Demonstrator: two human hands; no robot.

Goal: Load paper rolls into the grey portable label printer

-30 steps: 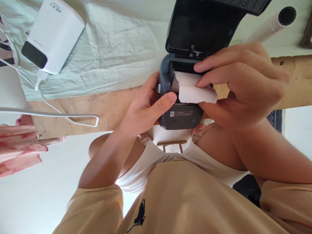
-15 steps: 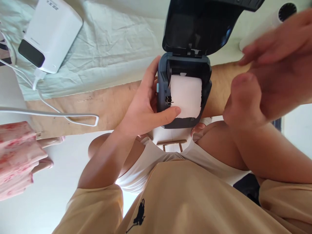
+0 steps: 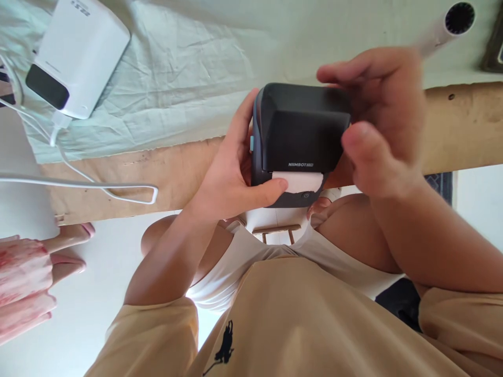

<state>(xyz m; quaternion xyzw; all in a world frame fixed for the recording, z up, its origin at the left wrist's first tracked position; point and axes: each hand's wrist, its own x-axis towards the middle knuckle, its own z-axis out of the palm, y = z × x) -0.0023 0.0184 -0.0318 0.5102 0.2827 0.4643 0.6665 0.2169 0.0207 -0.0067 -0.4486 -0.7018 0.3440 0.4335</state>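
Note:
A dark label printer [image 3: 304, 131] is held over the near edge of the table, its black lid lowered over the body. White paper [image 3: 304, 182] sticks out below the lid's front edge. My left hand [image 3: 239, 173] grips the printer's left side, with the thumb pressing on the paper. Beside the right side of the lid is my right hand [image 3: 383, 120], fingers apart and slightly blurred, with nothing visible in it. Whether its thumb touches the lid, I cannot tell.
A white power bank [image 3: 78, 57] lies on the pale green cloth [image 3: 188, 68], with a white cable [image 3: 98, 184] running from it. At the upper right is a white cylindrical object [image 3: 442, 34]. Another person's feet [image 3: 68, 251] show at the left.
The printer's lid has swung down from raised to lowered, covering most of the paper. My right hand has moved left and closer to the printer. My left hand has kept its grip.

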